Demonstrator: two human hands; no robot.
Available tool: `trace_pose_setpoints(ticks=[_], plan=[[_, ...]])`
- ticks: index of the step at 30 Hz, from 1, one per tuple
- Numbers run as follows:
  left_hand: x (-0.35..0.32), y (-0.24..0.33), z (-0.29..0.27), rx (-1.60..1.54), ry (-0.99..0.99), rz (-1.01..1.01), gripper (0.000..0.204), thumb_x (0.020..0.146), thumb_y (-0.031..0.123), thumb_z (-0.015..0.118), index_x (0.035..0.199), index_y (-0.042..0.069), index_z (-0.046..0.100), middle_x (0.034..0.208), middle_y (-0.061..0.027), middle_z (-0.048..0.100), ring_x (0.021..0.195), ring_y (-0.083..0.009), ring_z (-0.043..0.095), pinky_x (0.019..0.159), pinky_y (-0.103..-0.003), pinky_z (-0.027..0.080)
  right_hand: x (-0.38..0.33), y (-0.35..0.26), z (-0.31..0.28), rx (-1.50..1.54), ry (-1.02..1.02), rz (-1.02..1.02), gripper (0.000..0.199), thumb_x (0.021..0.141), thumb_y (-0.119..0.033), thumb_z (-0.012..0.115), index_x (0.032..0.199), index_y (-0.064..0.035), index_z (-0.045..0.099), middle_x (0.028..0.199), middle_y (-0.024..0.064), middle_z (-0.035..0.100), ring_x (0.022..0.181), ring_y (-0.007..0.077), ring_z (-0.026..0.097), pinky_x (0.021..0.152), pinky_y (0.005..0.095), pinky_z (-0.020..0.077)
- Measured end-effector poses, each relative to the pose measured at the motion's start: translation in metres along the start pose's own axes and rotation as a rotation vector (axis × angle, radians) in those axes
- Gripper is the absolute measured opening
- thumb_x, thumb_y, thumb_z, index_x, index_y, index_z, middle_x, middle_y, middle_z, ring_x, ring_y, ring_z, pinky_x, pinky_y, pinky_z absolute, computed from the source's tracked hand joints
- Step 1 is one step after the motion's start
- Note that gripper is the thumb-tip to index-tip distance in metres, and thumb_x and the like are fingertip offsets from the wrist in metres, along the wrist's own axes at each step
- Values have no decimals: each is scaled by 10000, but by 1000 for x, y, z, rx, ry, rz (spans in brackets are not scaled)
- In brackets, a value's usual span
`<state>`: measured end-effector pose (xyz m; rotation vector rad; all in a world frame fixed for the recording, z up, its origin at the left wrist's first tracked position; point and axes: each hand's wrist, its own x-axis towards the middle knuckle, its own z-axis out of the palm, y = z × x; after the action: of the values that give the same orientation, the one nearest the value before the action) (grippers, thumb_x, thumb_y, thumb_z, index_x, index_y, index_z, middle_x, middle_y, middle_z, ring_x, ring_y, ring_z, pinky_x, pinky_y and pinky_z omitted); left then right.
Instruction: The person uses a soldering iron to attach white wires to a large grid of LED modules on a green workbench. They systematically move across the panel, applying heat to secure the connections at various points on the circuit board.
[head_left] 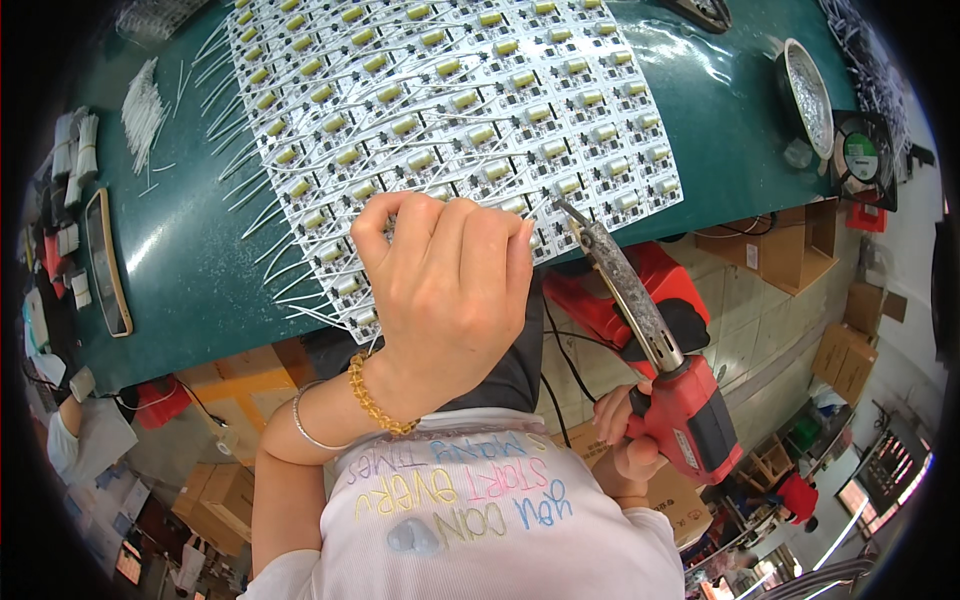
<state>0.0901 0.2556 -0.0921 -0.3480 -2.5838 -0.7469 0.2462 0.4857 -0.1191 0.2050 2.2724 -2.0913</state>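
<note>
Head view: left hand [450, 290] curled, knuckles up, fingertips pressing the near edge of the circuit-board panel [450, 110] at frame centre; whether it pinches anything, cannot tell. Right hand [625, 435] clenched on the red grip of the soldering gun [655, 350], lower right. Gun judged rigid, moderately heavy, tip hot: hold by grip only; long axis diagonal, tip [562, 207] pointing upper left onto the panel edge. Panel thin, light, fragile, wire leads [250, 195] splayed left.
</note>
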Motion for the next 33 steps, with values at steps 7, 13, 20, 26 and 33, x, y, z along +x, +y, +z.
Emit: trace_pose_setpoints(ticks=[7, 13, 20, 26, 33], plan=[[0, -2, -1, -14, 26, 9, 132, 745, 29, 707, 778, 84, 592, 681, -8, 533, 686, -208, 497, 788, -373, 347, -9, 10, -6, 265, 49, 27, 848, 790, -658, 586, 1283, 1, 379, 510, -19, 446, 445, 144, 472, 496, 292, 413], [6, -11, -10, -173, -40, -9, 121, 737, 25, 718, 761, 81, 613, 677, -22, 548, 644, -207, 503, 738, -330, 363, 13, -34, 19, 137, 5, 66, 874, 779, -680, 575, 1291, -2, 371, 506, -14, 447, 444, 145, 466, 496, 294, 413], [19, -20, -19, -213, -193, 12, 96, 728, 38, 723, 732, 71, 633, 666, -15, 561, 625, -184, 508, 722, -318, 358, 2, -27, 9, 95, -12, 70, 847, 783, -681, 565, 1272, -11, 395, 520, -9, 453, 454, 141, 467, 494, 287, 412], [22, -18, -20, -218, -226, 13, 92, 721, 44, 728, 721, 71, 640, 656, -11, 567, 621, -180, 510, 716, -314, 353, -14, -5, -1, 106, 114, 107, 748, 797, -637, 590, 1189, -15, 451, 542, -2, 466, 471, 136, 473, 489, 294, 420], [21, -20, -20, -194, -212, 27, 101, 716, 45, 735, 715, 74, 639, 646, -9, 561, 607, -177, 503, 715, -318, 357, -35, 20, -18, 266, 187, 308, 734, 795, -634, 595, 1160, -11, 461, 552, 0, 475, 473, 138, 476, 494, 293, 424]])
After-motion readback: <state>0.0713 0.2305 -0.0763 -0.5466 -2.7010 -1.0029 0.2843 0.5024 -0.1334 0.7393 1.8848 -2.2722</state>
